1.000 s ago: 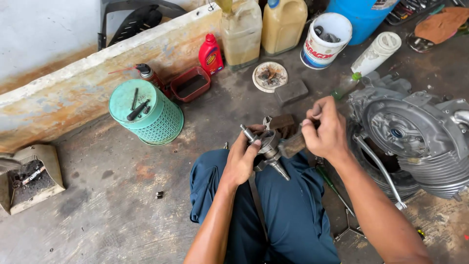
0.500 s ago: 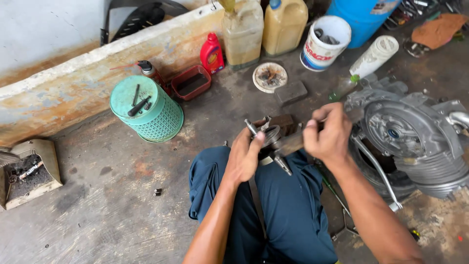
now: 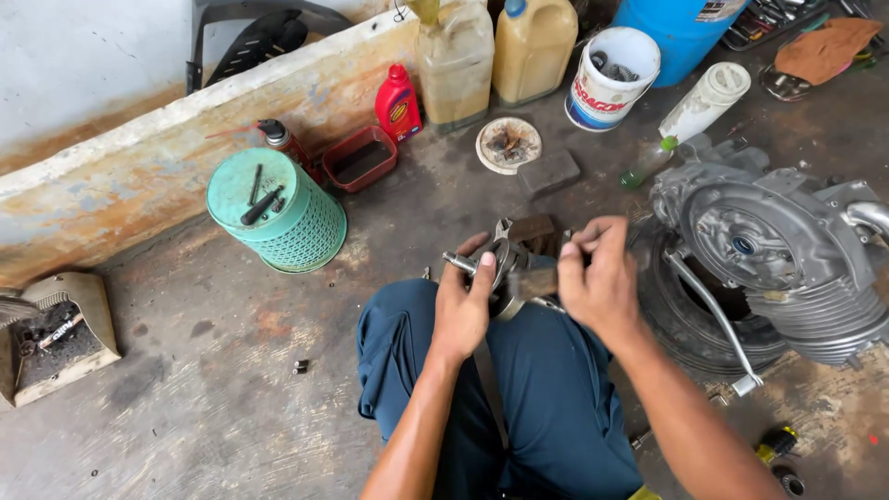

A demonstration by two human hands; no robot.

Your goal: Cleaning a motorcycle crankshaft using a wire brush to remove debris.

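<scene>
A greasy metal crank assembly (image 3: 507,268), seemingly a small-engine crankshaft, is held above the knees, over the concrete floor (image 3: 204,398). The left hand (image 3: 466,310) is clamped around its round body, thumb up beside the protruding shaft end. The right hand (image 3: 602,282) is pinched together on a small part at the assembly's right side; what is pinched cannot be made out. The work is judged best done with the assembly kept steady by the left hand and close over the lap, so that a dropped piece is caught. An engine case (image 3: 769,250) with cooling fins is set on a tyre to the right, partly cut off. A teal basket (image 3: 278,213), upturned and carrying tools, stands to the left. The assembly's far side is hidden by both hands.
</scene>
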